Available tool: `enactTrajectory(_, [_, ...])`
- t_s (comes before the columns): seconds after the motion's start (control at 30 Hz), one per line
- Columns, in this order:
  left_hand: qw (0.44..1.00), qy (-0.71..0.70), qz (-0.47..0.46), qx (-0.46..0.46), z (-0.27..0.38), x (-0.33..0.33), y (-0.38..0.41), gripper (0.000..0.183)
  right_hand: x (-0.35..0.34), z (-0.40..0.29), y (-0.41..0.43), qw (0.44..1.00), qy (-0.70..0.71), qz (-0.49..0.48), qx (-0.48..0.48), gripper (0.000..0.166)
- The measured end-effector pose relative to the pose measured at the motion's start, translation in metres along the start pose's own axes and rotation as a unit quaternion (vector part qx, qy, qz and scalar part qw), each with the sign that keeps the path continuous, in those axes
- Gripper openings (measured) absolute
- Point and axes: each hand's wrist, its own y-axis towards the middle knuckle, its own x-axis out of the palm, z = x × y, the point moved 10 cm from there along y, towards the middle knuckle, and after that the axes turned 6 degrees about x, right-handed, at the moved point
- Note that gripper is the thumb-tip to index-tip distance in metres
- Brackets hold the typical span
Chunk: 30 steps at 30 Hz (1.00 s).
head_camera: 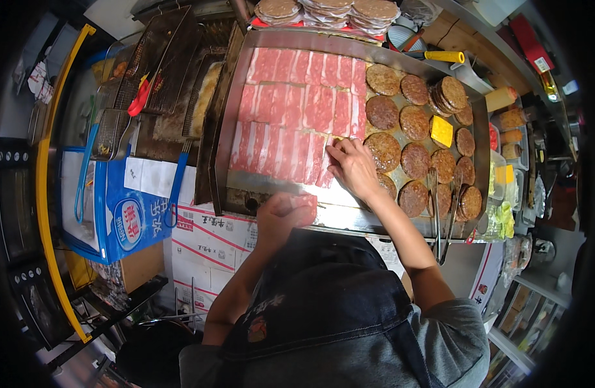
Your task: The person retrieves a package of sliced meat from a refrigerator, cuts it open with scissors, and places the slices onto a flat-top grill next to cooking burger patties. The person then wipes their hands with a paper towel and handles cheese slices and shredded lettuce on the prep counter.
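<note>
My left hand (277, 213) holds a folded stack of raw bacon slices (306, 210) just over the front edge of a flat metal griddle (263, 183). On the griddle, my right hand (351, 164) has its thumb and fingertips on a bacon slice (325, 175) at the right end of the front row. Three rows of raw bacon (290, 106) cover the left part, edges overlapping. Right of them lie several browned round patties (415, 161), some stacked, one topped by a yellow cheese slice (441, 131).
Metal tongs (435, 211) rest across the griddle's front right edge. A yellow-handled tool (444, 56) lies on the back rim. Fryer baskets (156, 63) stand at left. Stacked patties with liners (278, 10) sit behind. Lettuce (506, 220) and sauce bottles (501, 99) are at right.
</note>
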Motion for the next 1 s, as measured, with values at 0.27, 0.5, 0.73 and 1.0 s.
enactTrajectory(0.27, [0.997, 0.049, -0.048, 0.02, 0.001, 0.011, 0.009, 0.021, -0.005, -0.001, 0.004, 0.997, 0.017, 0.021, -0.077, 0.044])
enactTrajectory(0.5, [0.997, 0.035, -0.065, 0.018, 0.007, 0.024, 0.009, 0.018, -0.002, 0.003, 0.006, 0.998, -0.005, 0.008, -0.058, 0.043])
enactTrajectory(0.73, [0.995, 0.045, -0.082, 0.043, 0.01, 0.032, 0.012, 0.015, -0.016, -0.013, -0.018, 0.934, 0.343, -0.102, 0.002, 0.026])
enactTrajectory(1.0, [0.94, 0.175, -0.173, 0.236, 0.028, 0.063, 0.003, 0.013, -0.01, 0.017, -0.057, 0.875, 0.422, -0.188, 0.147, 0.01])
